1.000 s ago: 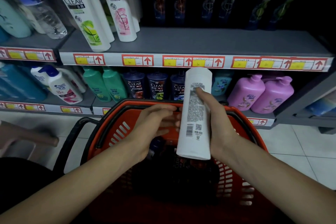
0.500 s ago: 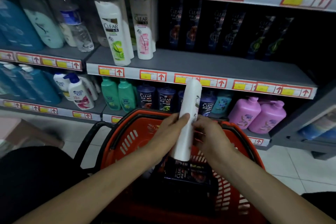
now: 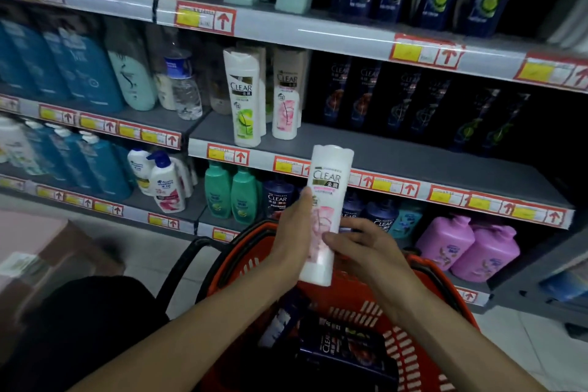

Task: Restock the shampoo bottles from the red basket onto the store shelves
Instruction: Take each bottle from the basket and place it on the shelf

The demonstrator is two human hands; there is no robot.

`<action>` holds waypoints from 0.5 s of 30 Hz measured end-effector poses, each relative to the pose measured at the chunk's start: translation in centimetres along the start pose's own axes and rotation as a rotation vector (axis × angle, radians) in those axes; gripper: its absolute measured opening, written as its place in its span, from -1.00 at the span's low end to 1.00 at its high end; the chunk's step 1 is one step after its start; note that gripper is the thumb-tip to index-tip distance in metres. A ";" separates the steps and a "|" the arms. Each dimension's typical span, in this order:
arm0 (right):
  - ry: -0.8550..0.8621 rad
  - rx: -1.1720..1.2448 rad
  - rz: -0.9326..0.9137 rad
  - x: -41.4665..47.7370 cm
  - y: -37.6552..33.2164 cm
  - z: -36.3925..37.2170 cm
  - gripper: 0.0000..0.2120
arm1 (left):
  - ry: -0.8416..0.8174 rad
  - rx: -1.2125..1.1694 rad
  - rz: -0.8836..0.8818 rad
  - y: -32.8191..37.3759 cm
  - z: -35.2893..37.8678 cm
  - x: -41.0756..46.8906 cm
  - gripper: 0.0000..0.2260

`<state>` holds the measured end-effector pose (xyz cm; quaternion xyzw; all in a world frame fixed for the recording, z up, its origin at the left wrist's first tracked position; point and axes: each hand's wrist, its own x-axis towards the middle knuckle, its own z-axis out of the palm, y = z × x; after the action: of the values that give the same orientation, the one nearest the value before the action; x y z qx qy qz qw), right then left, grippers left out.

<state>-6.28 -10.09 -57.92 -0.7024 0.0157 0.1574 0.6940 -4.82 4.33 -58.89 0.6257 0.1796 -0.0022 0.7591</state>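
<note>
**Head view: white bottle held upright above the red basket**

The head camera is looking down at a red basket [image 3: 410, 350] sitting in front of the store shelves [image 3: 397, 156]. The basket is holding at least one dark shampoo bottle [image 3: 343, 350], lying on its side with the word CLEAR showing; another dark object is lying just left of it, too dim to identify.

Both hands are gripping a white shampoo bottle [image 3: 327, 194] above the basket's far rim. The left hand [image 3: 294, 232] is wrapping around its left edge at mid-height, thumb pointing up along the side. The right hand [image 3: 366, 248] is pressing fingers against the lower right of the label. The bottle's long axis is running near vertical, leaning slightly right at the top. Its wavy-edged end is pointing up toward the middle shelf, and the label with pink artwork is facing the camera, reading upright.

On the middle shelf, a white bottle with a green label [image 3: 245, 99] and a white bottle with a pink label [image 3: 286, 99] are standing side by side, with dark bottles [image 3: 413, 99] ranged to their right. The lower shelf is carrying green bottles [image 3: 230, 194] and pink jugs [image 3: 467, 245].
</note>
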 end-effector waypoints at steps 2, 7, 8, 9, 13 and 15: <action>0.005 -0.058 -0.025 1.0 -1.2 1.0 -0.62 | 0.015 0.048 0.104 0.9 -0.5 0.8 -0.52; -0.035 -0.112 -0.046 4.0 -5.4 3.1 -0.64 | 0.030 0.049 0.258 4.0 -1.7 3.1 -0.62; -0.062 -0.127 -0.034 4.5 -6.2 3.5 -0.67 | 0.040 0.050 0.261 4.6 -2.0 3.6 -0.63; -0.089 -0.140 -0.027 5.0 -6.9 3.8 -0.70 | 0.046 0.050 0.264 5.1 -2.2 3.9 -0.63; -0.111 -0.156 -0.059 6.9 -7.9 5.2 -0.73 | 0.025 0.090 0.276 6.6 -3.7 5.3 -0.69; -0.102 -0.154 -0.106 7.6 -7.8 5.9 -0.72 | -0.003 0.119 0.282 7.3 -4.2 6.1 -0.70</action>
<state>1.62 -2.57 -52.11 -0.7445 -0.0690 0.1570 0.6452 1.39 11.21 -54.27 0.6885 0.0884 0.0930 0.7138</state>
